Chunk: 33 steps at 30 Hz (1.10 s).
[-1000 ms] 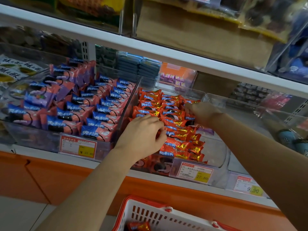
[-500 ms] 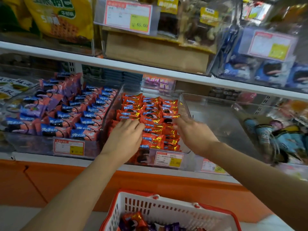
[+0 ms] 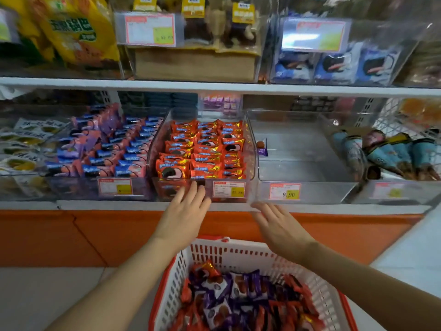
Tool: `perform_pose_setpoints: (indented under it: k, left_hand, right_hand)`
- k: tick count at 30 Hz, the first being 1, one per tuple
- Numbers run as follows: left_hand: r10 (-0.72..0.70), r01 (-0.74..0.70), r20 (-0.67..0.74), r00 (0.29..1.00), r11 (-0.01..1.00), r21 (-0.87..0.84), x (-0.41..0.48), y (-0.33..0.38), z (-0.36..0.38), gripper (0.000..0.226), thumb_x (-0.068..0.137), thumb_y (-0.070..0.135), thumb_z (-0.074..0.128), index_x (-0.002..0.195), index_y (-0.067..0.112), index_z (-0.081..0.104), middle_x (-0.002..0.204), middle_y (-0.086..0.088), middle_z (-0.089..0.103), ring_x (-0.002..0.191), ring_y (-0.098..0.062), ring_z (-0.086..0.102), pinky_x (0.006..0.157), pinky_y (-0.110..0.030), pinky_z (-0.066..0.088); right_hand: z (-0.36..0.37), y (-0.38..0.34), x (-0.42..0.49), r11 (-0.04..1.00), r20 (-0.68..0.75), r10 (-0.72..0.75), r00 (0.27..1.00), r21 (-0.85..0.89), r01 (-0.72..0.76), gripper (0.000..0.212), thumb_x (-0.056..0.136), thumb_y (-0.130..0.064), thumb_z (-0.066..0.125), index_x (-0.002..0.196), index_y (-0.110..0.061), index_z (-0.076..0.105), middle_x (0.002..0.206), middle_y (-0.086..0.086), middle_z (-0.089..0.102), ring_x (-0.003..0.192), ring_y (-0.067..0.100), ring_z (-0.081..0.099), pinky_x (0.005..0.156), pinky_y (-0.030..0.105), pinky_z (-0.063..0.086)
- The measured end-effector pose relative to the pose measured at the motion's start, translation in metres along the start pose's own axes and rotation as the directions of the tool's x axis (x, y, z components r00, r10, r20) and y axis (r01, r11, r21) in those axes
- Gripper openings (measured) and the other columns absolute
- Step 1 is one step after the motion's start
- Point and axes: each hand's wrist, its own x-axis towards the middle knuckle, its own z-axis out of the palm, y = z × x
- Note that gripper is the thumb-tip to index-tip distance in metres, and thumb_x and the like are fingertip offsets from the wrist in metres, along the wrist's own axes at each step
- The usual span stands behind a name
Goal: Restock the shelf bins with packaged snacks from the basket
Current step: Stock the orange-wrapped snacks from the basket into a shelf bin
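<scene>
Shop aisle, two-tier shelf unit (image 3: 119, 205) on an orange base, pale floor below. Lower tier has a row of clear bins.

- Basket (image 3: 238, 256) on the floor at the bottom edge, centred under the hands. It holds the packaged snacks (image 3: 238, 297), purple and red packs mixed, jumbled, no common long axis.
- Middle bin (image 3: 158, 144) is full of red packs (image 3: 205, 149) in neat rows.
- Near-empty bin (image 3: 305, 173) sits just right of it, with one purple pack (image 3: 262, 148) against its left wall.
- Left bin (image 3: 78, 187) has blue-pink packs. Far-right bin holds cone packs (image 3: 393, 151).

Left hand (image 3: 183, 211): empty, fingers straight and spread, tips at the front face of the middle bin. I can't tell whether they touch it.
Right hand (image 3: 276, 223): empty, fingers straight, just below the front left corner of the near-empty bin.

Key relation: both hands hang over the basket's far rim, and the stock lies below them and back toward the person. The purple packs match the near-empty bin, so it's the likely target, and the right hand is nearer to it.

Obstacle: the basket's far wall, so the reach goes over the rim. Red packs are mixed in, so picking needs sorting.
</scene>
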Motion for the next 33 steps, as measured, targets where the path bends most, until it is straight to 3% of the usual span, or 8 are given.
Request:
perform_pose_setpoints:
  k: [4,6,9,12,15,18,21,33]
  left_hand:
    - [0.12,-0.12,-0.01,0.993,0.992,-0.03,-0.033,0.032,0.007,0.042,0.053,0.015,0.083,0.092,0.01,0.071,0.097,-0.012,0.069,0.093,-0.03,0.065,0.082,-0.043,0.046]
    - [0.139,-0.134,0.037,0.99,0.984,-0.114,-0.055,0.05,0.021,0.042,0.052,0.013,0.082,0.092,0.012,0.071,0.094,-0.009,0.069,0.089,-0.028,0.065,0.079,-0.042,0.052]
    - [0.093,-0.047,0.223,0.97,0.978,-0.204,-0.087,0.079,0.047,0.042,0.052,0.017,0.08,0.092,0.017,0.072,0.095,-0.002,0.069,0.091,-0.024,0.062,0.082,-0.042,0.053]
    - [0.097,0.026,0.473,0.876,0.969,-0.246,-0.108,0.108,0.065,0.045,0.086,0.022,0.057,0.13,0.015,0.053,0.131,-0.004,0.052,0.124,-0.026,0.041,0.109,-0.047,0.029]
    - [0.118,0.113,0.647,0.753,0.946,-0.304,-0.125,0.135,0.08,0.045,0.098,0.024,0.038,0.142,0.017,0.034,0.147,-0.004,0.033,0.137,-0.025,0.025,0.116,-0.049,0.008]
    - [0.16,0.162,0.728,0.667,0.922,-0.351,-0.142,0.159,0.092,0.051,0.098,0.028,0.04,0.146,0.016,0.03,0.15,-0.003,0.031,0.141,-0.023,0.02,0.116,-0.047,0.008]
    - [0.206,0.184,0.745,0.635,0.895,-0.405,-0.151,0.177,0.097,0.053,0.097,0.024,0.042,0.147,0.017,0.029,0.151,-0.001,0.033,0.139,-0.021,0.025,0.113,-0.036,0.014]
    - [0.078,0.426,0.827,0.557,0.828,-0.365,-0.152,0.189,0.098,0.034,0.09,-0.006,0.045,0.118,0.009,0.058,0.12,-0.011,0.058,0.109,-0.028,0.056,0.093,-0.036,0.045]
  right_hand:
    - [0.033,-0.002,-0.04,0.995,0.13,0.088,0.988,0.031,-0.093,0.059,0.037,-0.016,0.089,0.092,-0.012,0.069,0.093,0.007,0.066,0.078,0.022,0.065,0.065,0.034,0.055]
    - [0.042,-0.006,-0.059,0.983,0.208,0.157,0.965,0.063,-0.174,0.053,0.059,-0.019,0.082,0.109,-0.012,0.064,0.106,0.007,0.063,0.092,0.024,0.062,0.077,0.036,0.052]
    - [0.069,-0.02,-0.096,0.942,0.342,0.203,0.917,0.188,-0.279,0.044,0.095,-0.012,0.042,0.138,-0.017,0.037,0.141,0.002,0.039,0.129,0.025,0.039,0.103,0.036,0.033]
    - [0.095,-0.042,-0.129,0.873,0.457,0.157,0.875,0.351,-0.34,0.036,0.1,-0.02,0.035,0.136,-0.021,0.036,0.139,0.001,0.039,0.127,0.021,0.04,0.101,0.032,0.034]
    - [0.107,-0.063,-0.151,0.825,0.628,0.008,0.778,0.436,-0.36,0.043,0.102,-0.034,0.034,0.143,-0.021,0.03,0.141,0.001,0.035,0.13,0.022,0.038,0.101,0.034,0.034]
    - [0.108,-0.079,-0.164,0.795,0.699,-0.121,0.704,0.493,-0.352,0.059,0.099,-0.04,0.042,0.151,-0.022,0.018,0.152,0.002,0.027,0.138,0.02,0.03,0.108,0.032,0.027]
    - [0.106,-0.088,-0.166,0.819,0.739,-0.149,0.657,0.465,-0.337,0.057,0.095,-0.025,0.049,0.148,-0.022,0.029,0.148,0.006,0.036,0.135,0.023,0.035,0.107,0.032,0.03]
    - [0.088,-0.091,-0.152,0.892,0.754,-0.118,0.646,0.367,-0.265,0.04,0.091,-0.034,0.06,0.124,-0.016,0.051,0.123,0.01,0.058,0.116,0.028,0.053,0.095,0.034,0.04]
